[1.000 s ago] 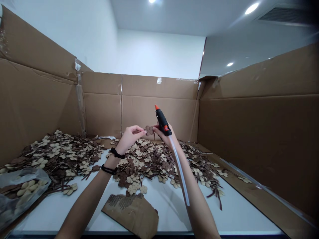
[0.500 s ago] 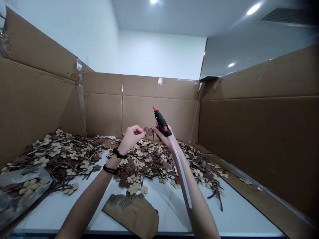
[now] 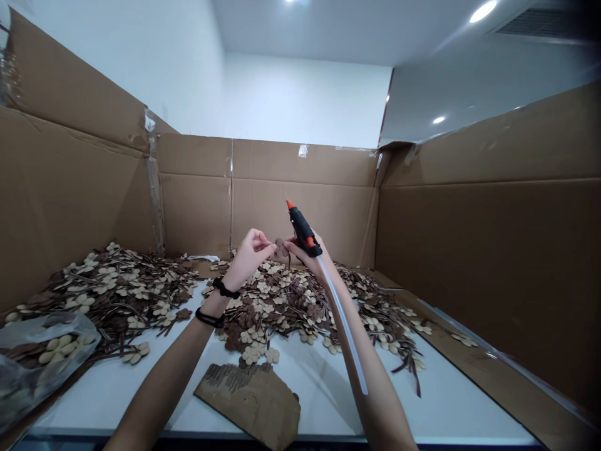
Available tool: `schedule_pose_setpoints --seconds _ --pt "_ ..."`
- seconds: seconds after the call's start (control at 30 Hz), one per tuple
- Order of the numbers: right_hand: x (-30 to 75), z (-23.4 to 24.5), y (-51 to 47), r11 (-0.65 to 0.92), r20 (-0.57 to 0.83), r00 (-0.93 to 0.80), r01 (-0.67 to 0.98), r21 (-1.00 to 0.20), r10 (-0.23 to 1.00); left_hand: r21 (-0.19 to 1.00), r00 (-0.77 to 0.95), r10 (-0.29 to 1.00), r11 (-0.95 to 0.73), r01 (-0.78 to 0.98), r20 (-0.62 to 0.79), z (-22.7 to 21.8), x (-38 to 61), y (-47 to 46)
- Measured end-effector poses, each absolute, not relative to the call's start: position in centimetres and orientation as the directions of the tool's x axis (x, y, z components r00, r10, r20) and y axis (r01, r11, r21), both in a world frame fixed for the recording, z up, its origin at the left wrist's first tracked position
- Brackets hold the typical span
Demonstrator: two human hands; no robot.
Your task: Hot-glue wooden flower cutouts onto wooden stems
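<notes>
Between my two hands is a brown flower cutout, held up over the heap. My left hand pinches its left edge with thumb and forefinger. On the other side, the fingertips of my right hand grip the flower's right edge. That same hand also carries a black glue gun, its orange nozzle pointing up and away to the left. A long clear glue stick trails from the gun's back along my right forearm. A thin dark strip hangs below the flower.
Brown and beige flower cutouts with strips form a middle heap and a left heap on the white table. A torn cardboard piece lies in front. A plastic bag of pieces sits left. Cardboard walls enclose the table.
The brown flower has turned slightly between my fingers. My left hand has shifted a little to the right, while the right hand and glue gun stay almost in place.
</notes>
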State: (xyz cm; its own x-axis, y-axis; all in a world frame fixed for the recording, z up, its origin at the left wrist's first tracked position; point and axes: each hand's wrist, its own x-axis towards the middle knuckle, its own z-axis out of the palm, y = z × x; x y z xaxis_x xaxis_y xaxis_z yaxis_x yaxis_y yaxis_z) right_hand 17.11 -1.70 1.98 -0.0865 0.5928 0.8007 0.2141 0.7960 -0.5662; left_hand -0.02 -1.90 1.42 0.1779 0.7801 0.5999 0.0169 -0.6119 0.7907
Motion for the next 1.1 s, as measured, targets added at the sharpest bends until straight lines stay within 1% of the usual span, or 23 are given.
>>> schedule_pose_setpoints --seconds 0.13,0.23,0.37,0.57,0.7,0.77,0.8,0.83,0.9,0.93,0.97,1.03,1.07,1.1 --pt "16.9 2.1 -2.1 0.801 0.805 -0.099 0.228 -0.553 0.584 0.775 0.315 0.753 -0.627 0.080 0.577 1.4 -0.1 -1.8" --pt "16.8 2.1 -2.2 0.800 0.798 -0.127 0.230 -0.554 0.589 0.729 0.359 0.719 -0.671 0.135 0.595 1.1 0.1 -1.5" --pt "16.7 1.9 -2.2 0.806 0.799 -0.150 0.237 -0.542 0.582 0.689 0.354 0.689 -0.709 0.151 0.632 0.8 0.2 -0.9" --pt "16.9 1.7 -1.9 0.818 0.804 -0.202 0.297 -0.493 0.559 0.546 0.332 0.614 -0.789 0.282 0.716 0.3 -0.2 0.6" --pt "17.4 1.8 -1.8 0.797 0.810 -0.132 0.325 -0.509 0.571 0.507 0.244 0.619 -0.767 0.394 0.746 0.4 -1.4 1.8" --pt "17.9 1.9 -1.8 0.779 0.808 -0.085 0.340 -0.527 0.584 0.506 0.265 0.652 -0.735 0.452 0.710 0.2 -2.8 2.9" --pt "18.2 1.9 -1.9 0.776 0.809 -0.066 0.339 -0.532 0.584 0.518 0.310 0.691 -0.707 0.482 0.653 0.0 -3.8 3.6" --pt "18.5 2.0 -1.9 0.776 0.811 -0.049 0.330 -0.538 0.583 0.542 0.368 0.737 -0.670 0.507 0.567 -0.4 -4.9 4.4" --pt "19.0 2.2 -2.0 0.776 0.811 -0.023 0.307 -0.551 0.585 0.633 0.487 0.822 -0.549 0.546 0.293 -1.4 -7.4 6.1" --pt "19.2 2.3 -2.0 0.773 0.808 -0.012 0.298 -0.559 0.589 0.681 0.492 0.850 -0.473 0.558 0.188 -1.9 -8.6 6.9" --pt "19.3 2.3 -2.0 0.769 0.804 -0.001 0.292 -0.568 0.594 0.736 0.458 0.874 -0.416 0.533 0.162 -2.3 -9.9 7.5" --pt "19.5 2.4 -2.1 0.762 0.797 0.014 0.284 -0.582 0.604 0.853 0.280 0.909 -0.396 0.339 0.310 -2.9 -12.0 8.4" --pt "19.5 2.5 -2.1 0.761 0.795 0.018 0.277 -0.587 0.607 0.876 0.157 0.901 -0.432 0.215 0.406 -3.1 -12.9 8.6" --pt "19.5 2.5 -2.1 0.760 0.793 0.019 0.271 -0.591 0.609 0.874 0.036 0.878 -0.479 0.084 0.478 -3.1 -13.6 8.6"
